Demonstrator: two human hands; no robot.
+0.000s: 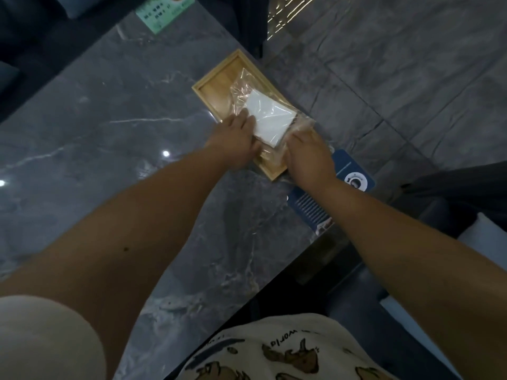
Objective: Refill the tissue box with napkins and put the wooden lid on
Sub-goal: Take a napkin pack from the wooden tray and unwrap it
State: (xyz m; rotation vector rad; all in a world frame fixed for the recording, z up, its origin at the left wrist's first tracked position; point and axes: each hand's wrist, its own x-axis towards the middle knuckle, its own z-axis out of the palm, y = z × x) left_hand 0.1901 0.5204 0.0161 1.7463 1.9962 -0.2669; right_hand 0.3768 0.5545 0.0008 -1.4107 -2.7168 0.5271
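While both bare forearms reach out over the dark grey marble-patterned tabletop (109, 127), the two hands meet at a shallow rectangular light-wood box (216, 86) lying open-side up near the table's far edge. A white stack of napkins in a clear crinkled plastic wrapper (270, 117) sits in the box, tilted, just beyond the fingertips of both hands and between them. The left hand (237, 142) lies flat against the near-left edge of the stack, fingers extended and close together, pressing on the wrapper rather than closed round it. The right hand (307, 154) is at the stack's near-right corner, its fingers curled down into the loose plastic; whether they actually pinch the film cannot be told, since the fingertips are hidden. Beyond the left hand, the far half of the box shows bare wood, with only loose wrapper reaching over it. Under and just behind the right wrist lies a dark blue printed card (354, 174) with a round white emblem, touching or nearly touching the box's near end. Far ahead of the left hand, well apart from it, a pale green printed card (162, 15) rests at the tabletop's far end.
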